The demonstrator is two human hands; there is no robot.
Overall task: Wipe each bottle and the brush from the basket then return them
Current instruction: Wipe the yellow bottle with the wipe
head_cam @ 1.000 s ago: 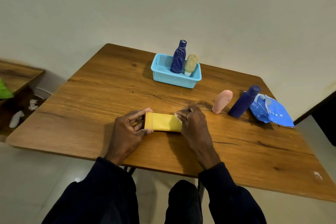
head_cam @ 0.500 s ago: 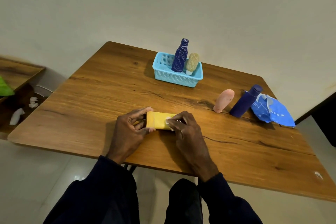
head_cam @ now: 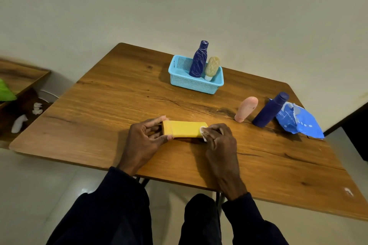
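Note:
A flat yellow bottle (head_cam: 184, 128) lies on its side on the wooden table (head_cam: 111, 105). My left hand (head_cam: 146, 139) grips its cap end. My right hand (head_cam: 219, 137) pinches a small white wipe (head_cam: 203, 131) against the bottle's right end. At the back stands a light-blue basket (head_cam: 196, 84) holding a dark-blue patterned bottle (head_cam: 198, 59) and a beige patterned bottle (head_cam: 212, 67). To the right of my hands, a pink bottle (head_cam: 246, 108) and a plain dark-blue bottle (head_cam: 270, 110) stand on the table.
A torn blue wipe packet (head_cam: 298, 121) lies beside the plain dark-blue bottle near the table's right edge. To the left, a lower wooden shelf (head_cam: 22, 77) carries a green item, with white scraps (head_cam: 19, 123) below it. My legs are under the table's front edge.
My right hand slid the wipe left along the yellow bottle, then back to its right end. My left hand kept its hold on the cap end.

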